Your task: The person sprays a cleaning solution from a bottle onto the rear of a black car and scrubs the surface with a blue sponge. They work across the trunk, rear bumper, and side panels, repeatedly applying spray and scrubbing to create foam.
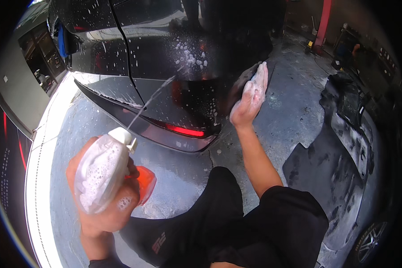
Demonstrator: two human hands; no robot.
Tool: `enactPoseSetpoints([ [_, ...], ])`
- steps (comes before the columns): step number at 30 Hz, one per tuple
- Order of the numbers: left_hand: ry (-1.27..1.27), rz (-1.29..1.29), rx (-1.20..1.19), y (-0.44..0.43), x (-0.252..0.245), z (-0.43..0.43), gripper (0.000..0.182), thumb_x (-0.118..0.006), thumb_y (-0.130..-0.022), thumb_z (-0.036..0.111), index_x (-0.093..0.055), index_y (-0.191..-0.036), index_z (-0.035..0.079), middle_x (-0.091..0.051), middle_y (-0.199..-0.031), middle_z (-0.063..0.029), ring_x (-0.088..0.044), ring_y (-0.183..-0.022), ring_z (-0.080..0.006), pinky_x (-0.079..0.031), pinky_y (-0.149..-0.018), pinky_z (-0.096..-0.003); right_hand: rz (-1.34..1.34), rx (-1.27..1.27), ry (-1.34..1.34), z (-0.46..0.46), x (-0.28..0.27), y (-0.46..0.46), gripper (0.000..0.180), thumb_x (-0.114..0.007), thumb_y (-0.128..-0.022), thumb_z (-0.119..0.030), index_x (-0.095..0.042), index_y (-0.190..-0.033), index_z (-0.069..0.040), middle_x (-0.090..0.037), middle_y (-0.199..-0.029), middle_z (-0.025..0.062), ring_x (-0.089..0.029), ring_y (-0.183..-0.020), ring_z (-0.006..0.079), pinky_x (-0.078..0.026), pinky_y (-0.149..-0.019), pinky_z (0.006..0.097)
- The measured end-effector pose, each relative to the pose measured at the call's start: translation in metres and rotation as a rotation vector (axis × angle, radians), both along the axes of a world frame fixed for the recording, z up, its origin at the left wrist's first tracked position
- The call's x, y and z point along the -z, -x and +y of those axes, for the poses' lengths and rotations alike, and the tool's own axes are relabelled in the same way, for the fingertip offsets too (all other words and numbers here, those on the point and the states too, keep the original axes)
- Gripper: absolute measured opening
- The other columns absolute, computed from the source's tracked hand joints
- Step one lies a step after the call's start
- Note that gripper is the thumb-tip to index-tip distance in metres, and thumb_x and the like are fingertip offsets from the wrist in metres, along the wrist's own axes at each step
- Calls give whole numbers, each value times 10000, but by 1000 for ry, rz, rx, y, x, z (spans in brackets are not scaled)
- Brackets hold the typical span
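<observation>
My left hand (117, 207) is wrapped around a translucent squeeze bottle (100, 177) with a white cap, foamy inside. A thin jet of liquid shoots from it onto the glossy black car body panel (154, 57). An orange translucent container (146, 184) shows behind the fingers, and whether that hand holds it I cannot tell. My right hand (251, 93) is coated in suds, its fingers straight and flat along the car's dark corner. It appears to touch the surface there, and its palm is hidden. Bubbles cluster on the panel above a lit red reflector strip (184, 130).
Wet grey floor (174, 187) surrounds my black-clad leg (221, 194). Large dark, foam-streaked sheets or panels (325, 181) lie at right, near a car wheel (372, 241). A red post (322, 26) and cluttered shelving stand behind. A banner (10, 160) bearing writing is at left.
</observation>
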State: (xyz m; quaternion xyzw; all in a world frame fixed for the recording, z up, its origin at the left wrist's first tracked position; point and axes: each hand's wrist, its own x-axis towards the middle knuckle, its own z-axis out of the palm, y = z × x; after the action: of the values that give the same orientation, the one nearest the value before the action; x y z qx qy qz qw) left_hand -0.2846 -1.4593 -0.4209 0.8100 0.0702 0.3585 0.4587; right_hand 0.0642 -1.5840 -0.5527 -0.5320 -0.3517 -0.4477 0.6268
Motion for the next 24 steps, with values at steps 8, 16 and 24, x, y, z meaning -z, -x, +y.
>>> enactPoseSetpoints([
  [8, -26, -248, 109, 23, 7, 32, 555, -644, -692, 133, -610, -1196, -97, -658, -843, -121, -659, -679, -189, -544, -641, -316, 61, 126, -50, 21, 11, 35, 544, -364, -1093, -189, -420, -1483, 186, -366, -1604, 336, -336, -1523, 431, -257, -1250, 446],
  [16, -183, -60, 129, 66, -4, 74, 791, -742, -811, 518, -605, -1362, -33, -628, -1029, -101, -634, -786, -179, -563, -770, -364, 52, 224, -133, 39, -2, 72, 532, -441, -1075, -170, -433, -1471, 185, -396, -1586, 342, -339, -1522, 436, -264, -1251, 448],
  [24, -109, -33, 374, 50, -13, 54, 672, -704, -786, 275, -592, -1346, -78, -708, -1123, -153, -642, -689, -131, -547, -679, -278, -455, 581, 197, 46, -37, 85, 516, -658, -931, -176, -571, -1373, 76, -502, -1494, 240, -432, -1397, 493, -348, -1172, 549],
])
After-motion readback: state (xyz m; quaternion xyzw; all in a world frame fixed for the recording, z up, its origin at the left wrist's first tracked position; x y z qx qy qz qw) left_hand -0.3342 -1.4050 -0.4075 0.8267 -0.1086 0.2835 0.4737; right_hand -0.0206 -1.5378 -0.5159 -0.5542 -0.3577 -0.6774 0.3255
